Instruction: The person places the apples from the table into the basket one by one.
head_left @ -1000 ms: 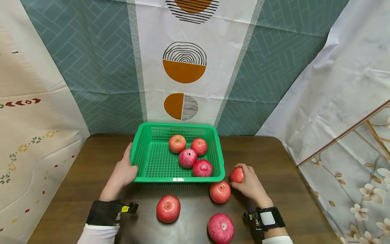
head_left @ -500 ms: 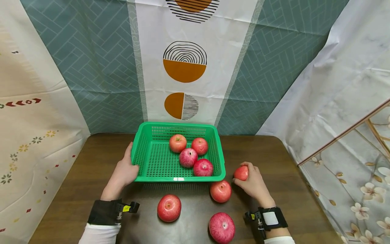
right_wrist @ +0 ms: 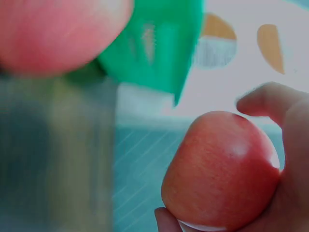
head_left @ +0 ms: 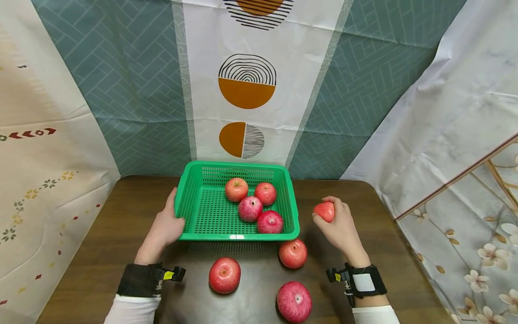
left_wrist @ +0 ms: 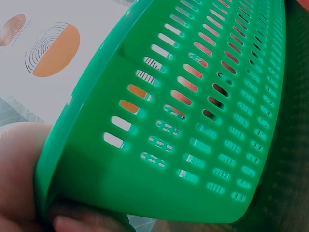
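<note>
A green plastic basket (head_left: 236, 236) stands at the back of the table with several red apples inside, among them a red apple (head_left: 270, 222) in its front right corner. My left hand (head_left: 167, 225) grips the basket's left rim; the left wrist view shows the hand (left_wrist: 19, 169) on both sides of that rim. To the right of the basket, my right hand (head_left: 339, 225) holds a red apple (head_left: 324, 211) between thumb and fingers. In the right wrist view this apple (right_wrist: 222, 171) sits against the palm, with the basket's corner beyond it.
On the brown table (head_left: 133, 202) lie three more apples: one apple (head_left: 293, 253) by the basket's front right corner, another apple (head_left: 225, 275) front centre, and a darker apple (head_left: 294, 302) nearer the front edge. A patterned cloth (head_left: 141, 112) hangs close behind the table.
My right hand has moved with its apple away from the apple at the basket's corner, rightward and then up and back. My left hand and the basket have stayed in place.
</note>
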The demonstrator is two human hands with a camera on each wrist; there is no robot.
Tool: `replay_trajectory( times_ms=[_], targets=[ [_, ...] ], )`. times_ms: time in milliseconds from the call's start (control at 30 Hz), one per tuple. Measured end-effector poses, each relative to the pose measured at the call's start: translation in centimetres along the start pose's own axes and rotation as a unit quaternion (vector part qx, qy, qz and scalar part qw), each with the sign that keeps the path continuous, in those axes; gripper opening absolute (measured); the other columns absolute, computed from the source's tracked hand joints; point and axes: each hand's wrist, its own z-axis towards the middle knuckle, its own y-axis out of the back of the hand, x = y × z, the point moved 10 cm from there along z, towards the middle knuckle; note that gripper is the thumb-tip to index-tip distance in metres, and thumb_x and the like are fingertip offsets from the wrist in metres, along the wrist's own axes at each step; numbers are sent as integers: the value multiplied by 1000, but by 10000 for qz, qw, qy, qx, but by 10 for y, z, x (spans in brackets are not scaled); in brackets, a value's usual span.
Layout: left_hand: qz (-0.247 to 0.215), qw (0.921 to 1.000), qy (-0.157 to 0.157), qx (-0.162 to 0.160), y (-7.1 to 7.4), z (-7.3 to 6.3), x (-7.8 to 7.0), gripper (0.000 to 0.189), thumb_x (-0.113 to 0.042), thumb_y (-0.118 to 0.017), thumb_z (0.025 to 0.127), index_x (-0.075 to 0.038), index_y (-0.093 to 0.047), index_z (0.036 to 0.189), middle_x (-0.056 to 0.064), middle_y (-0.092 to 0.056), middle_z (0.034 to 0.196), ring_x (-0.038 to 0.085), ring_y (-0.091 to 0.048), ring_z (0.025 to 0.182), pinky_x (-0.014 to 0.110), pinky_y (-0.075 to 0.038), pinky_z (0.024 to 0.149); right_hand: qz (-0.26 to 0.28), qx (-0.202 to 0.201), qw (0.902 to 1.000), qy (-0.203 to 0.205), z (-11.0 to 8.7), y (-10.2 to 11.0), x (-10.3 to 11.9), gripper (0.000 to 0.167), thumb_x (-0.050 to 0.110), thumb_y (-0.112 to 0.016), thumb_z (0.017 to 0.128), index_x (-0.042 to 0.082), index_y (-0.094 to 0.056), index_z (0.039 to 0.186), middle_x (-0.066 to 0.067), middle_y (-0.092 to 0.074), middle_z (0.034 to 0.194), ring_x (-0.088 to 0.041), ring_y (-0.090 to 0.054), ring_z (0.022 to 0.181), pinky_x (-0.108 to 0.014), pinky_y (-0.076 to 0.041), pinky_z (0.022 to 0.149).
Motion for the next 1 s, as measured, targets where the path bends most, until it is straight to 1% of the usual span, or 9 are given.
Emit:
replay_trajectory(
  times_ms=[67,133,267,333,433,633,733,867,1000],
  targets=[
    [7,10000,-31,4,-1,0,-1,99,0,-45,92,-15,11,172,39,-59,129,33,-64,82,41,-47,68,174,-25,9998,125,-2,1,16,48,25,-69,98,9,-54,141,-23,-50,138,-40,-58,113,-53,-55,87],
    [27,10000,-54,14,-1,0,-1,100,0,-45,91,-14,11,172,39,-59,128,33,-64,81,41,-46,67,369,64,9987,336,-6,-1,36,44,23,-67,100,10,-56,141,-22,-50,139,-39,-58,113,-52,-54,87],
    [56,10000,-50,29,-2,-1,-1,101,1,-45,91,-15,12,172,39,-60,126,33,-64,81,41,-46,66,593,539,9936,791,-11,-20,77,45,24,-68,101,11,-58,143,-18,-49,141,-35,-59,116,-50,-54,90],
    [63,10000,-52,34,-1,-1,-2,101,1,-45,90,-15,13,172,39,-60,126,34,-64,82,42,-45,66,543,849,9903,961,-12,-35,96,48,29,-69,101,13,-58,144,-15,-49,143,-32,-60,116,-50,-54,92],
    [77,9999,-65,28,-1,0,-3,101,1,-44,90,-15,12,172,40,-58,129,36,-65,86,42,-46,68,283,1264,9845,1181,-12,-59,120,52,37,-68,101,17,-57,147,-10,-47,145,-28,-59,119,-49,-54,94],
    [95,9999,-42,-11,0,1,-4,100,0,-45,90,-14,10,172,40,-57,133,38,-65,91,43,-47,70,-297,1728,9664,1880,-15,-102,166,53,43,-65,103,16,-57,148,-11,-49,146,-28,-57,121,-44,-55,93],
    [110,9999,-6,-25,1,0,-3,100,0,-45,90,-14,10,172,40,-58,131,37,-64,89,43,-46,69,-582,1888,9581,2075,-16,-121,182,52,43,-64,104,18,-57,149,-10,-50,145,-29,-55,124,-43,-56,92],
    [182,9998,23,-30,1,0,-2,100,0,-45,90,-15,10,172,39,-59,128,36,-63,86,42,-46,69,-805,2086,9515,2114,-17,-143,193,49,42,-63,106,21,-56,150,-10,-50,145,-28,-50,129,-42,-55,92],
    [187,9998,23,-4,1,0,-2,100,0,-45,91,-15,11,172,39,-59,127,36,-64,85,42,-46,68,-1004,2261,9445,2161,-17,-160,199,46,40,-61,107,21,-57,150,-12,-51,146,-29,-47,134,-48,-51,98]
  ],
)
